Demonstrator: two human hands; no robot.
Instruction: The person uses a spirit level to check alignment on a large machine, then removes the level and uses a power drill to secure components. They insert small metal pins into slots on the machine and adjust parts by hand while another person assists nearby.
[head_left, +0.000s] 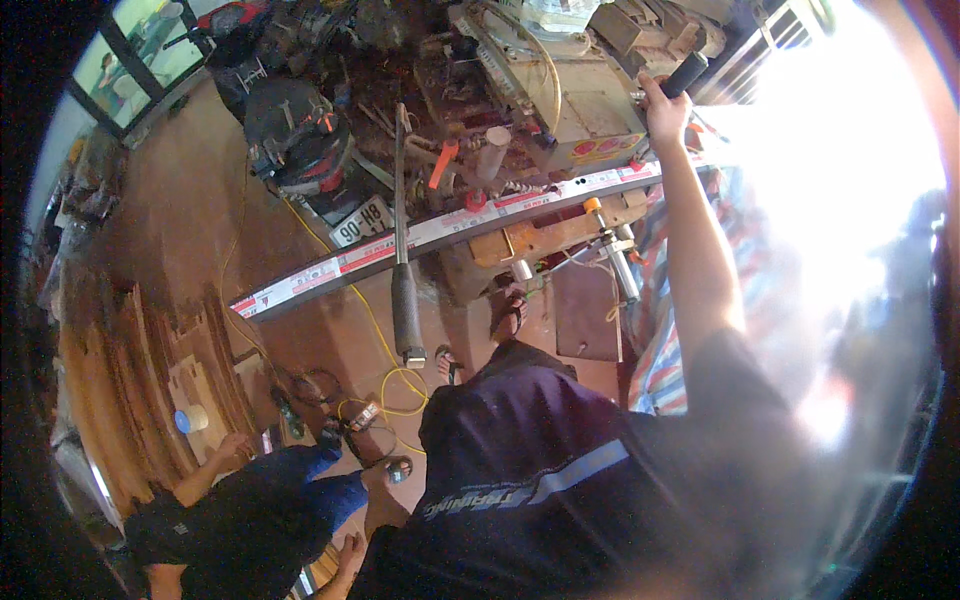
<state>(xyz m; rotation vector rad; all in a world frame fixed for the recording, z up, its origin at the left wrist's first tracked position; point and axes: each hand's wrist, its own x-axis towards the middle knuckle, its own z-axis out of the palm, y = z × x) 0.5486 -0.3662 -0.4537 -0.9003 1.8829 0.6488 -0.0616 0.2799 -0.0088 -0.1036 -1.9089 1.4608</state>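
Observation:
My right arm reaches out to the upper right. My right hand (665, 112) is wrapped around a thick black cylindrical handle (686, 75); what the handle joins is mostly hidden. My left hand is not clearly seen: a partly visible hand (350, 555) sits beside my shirt at the lower left, and whose it is I cannot make out. A long metal bar with red and white labels (440, 233) lies across the work stand. In front of it stands a metal lever with a black grip (405, 310), with no hand on it.
A dusty machine box (590, 95) stands behind the labelled bar. A clamp with an orange knob (615, 255) is beneath it. A co-worker (250, 520) crouches at lower left by wooden boards (135, 400). A yellow cable (375, 325) trails over the floor; striped sheeting (665, 350) hangs right.

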